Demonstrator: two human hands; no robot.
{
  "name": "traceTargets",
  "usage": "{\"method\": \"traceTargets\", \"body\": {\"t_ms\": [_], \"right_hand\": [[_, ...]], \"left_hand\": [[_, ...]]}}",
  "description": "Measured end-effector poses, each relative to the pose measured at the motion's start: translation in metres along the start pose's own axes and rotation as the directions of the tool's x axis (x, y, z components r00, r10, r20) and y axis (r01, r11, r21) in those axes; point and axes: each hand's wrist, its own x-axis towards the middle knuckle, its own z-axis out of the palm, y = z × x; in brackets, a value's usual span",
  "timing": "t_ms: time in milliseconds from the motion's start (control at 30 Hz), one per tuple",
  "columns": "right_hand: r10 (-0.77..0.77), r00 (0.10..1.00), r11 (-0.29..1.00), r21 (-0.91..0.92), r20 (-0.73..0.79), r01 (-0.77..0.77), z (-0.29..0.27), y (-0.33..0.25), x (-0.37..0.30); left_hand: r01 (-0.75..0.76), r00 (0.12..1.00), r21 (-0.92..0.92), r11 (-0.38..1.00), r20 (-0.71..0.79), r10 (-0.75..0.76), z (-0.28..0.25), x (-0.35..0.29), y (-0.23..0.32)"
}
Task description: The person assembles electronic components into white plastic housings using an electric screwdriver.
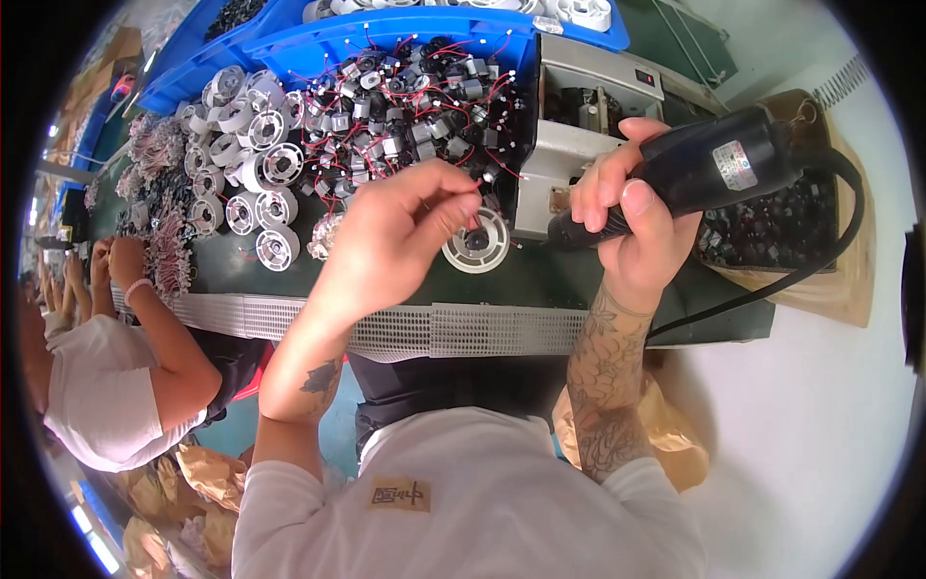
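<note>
White wheel (494,259) on green tabletop (222,273) near the front edge, left hand (391,232) over it pinching a red wire (477,184), right hand (644,217) gripping a black tool (709,164), wheels (275,206) and motors (415,121) heaped beyond to the left

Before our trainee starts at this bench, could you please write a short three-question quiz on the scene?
1. Which of the person's hands grips the corded black power tool?

2. True or false: the pile of small motors with red wires lies to the left of the grey metal machine.

3. What shape is the white part just below the fingertips of the left hand?
A) Square
B) Round
C) Triangular

Key: 1. The right hand; 2. True; 3. B.
</note>
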Motion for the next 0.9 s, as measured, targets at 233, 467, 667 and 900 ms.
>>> {"method": "traceTargets", "body": {"t_ms": [233, 467, 667, 900], "right_hand": [[0.021, 0.997, 0.977, 0.214, -0.081, -0.003, 0.002, -0.006, -0.002], [-0.169, 0.979, 0.977, 0.11, -0.112, 0.181, 0.0, -0.032, 0.002], [-0.182, 0.969, 0.983, -0.025, -0.168, 0.18, 0.001, -0.025, 0.0], [-0.191, 0.967, 0.982, -0.035, -0.17, 0.188, 0.002, -0.022, 0.0]], "left_hand": [[-0.172, 0.984, 0.27, 0.947, -0.006, 0.181, 0.009, 0.008, -0.009], [-0.245, 0.966, 0.313, 0.918, -0.003, 0.259, 0.015, 0.005, -0.03], [-0.25, 0.944, 0.467, 0.848, -0.077, 0.321, 0.018, -0.005, -0.031], [0.157, 0.981, -0.084, 0.984, -0.103, -0.165, 0.031, -0.014, -0.046]]}}
